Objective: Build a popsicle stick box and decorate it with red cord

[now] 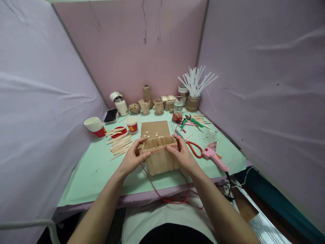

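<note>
Just this side of the cardboard, the wooden box sits between two hands: the left hand and right hand each pinch a rim corner. String-wrapping seems underway; next probably means drawing the red string snug (its tail dangles loosely).

"What encloses the place?"
"A pink wall at twelve o'clock; creased lavender sheeting at ten and two."
"Below?"
"A mint-green table centrally, reaching towards eight; a dark teal strip at four. The light's soft."
</note>
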`<state>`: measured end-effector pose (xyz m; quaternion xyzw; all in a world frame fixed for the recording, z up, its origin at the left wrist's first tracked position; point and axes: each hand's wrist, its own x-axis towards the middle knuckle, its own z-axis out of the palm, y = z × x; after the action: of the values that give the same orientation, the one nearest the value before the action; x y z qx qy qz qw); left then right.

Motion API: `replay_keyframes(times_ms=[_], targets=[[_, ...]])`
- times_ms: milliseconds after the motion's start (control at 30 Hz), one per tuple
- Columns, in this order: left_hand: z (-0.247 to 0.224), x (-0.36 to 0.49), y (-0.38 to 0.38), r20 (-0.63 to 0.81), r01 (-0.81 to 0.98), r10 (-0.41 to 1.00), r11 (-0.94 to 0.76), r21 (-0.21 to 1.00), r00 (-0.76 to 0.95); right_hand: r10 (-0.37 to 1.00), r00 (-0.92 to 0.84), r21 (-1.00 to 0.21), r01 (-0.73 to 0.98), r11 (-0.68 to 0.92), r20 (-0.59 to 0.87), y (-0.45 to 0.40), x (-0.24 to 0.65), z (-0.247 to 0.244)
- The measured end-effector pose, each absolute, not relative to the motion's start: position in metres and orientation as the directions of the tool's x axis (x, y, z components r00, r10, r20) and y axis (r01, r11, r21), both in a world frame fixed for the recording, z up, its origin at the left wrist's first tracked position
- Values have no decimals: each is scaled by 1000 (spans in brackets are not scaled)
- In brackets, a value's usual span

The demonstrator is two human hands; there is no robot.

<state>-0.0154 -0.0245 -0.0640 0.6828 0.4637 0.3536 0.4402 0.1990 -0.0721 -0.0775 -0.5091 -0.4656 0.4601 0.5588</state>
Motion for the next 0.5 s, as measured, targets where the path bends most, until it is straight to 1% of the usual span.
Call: replay_keyframes(times_ms=[133, 267, 367, 500], targets=[[-54, -14, -12, 121, 309, 936, -228, 923, 330, 972, 112, -973, -81, 218, 208, -55, 204, -76], [-53, -11, 3, 172, 295, 928, -274, 915, 330, 928, 71, -923, -96, 372, 366, -31, 209, -86], [-62, -9, 8, 164, 328, 930, -275, 904, 329, 913, 61, -910, -78, 407, 403, -21, 211, -98], [-72, -9, 8, 174, 359, 927, -295, 885, 333, 918, 48, -915, -76, 396, 393, -18, 214, -109]])
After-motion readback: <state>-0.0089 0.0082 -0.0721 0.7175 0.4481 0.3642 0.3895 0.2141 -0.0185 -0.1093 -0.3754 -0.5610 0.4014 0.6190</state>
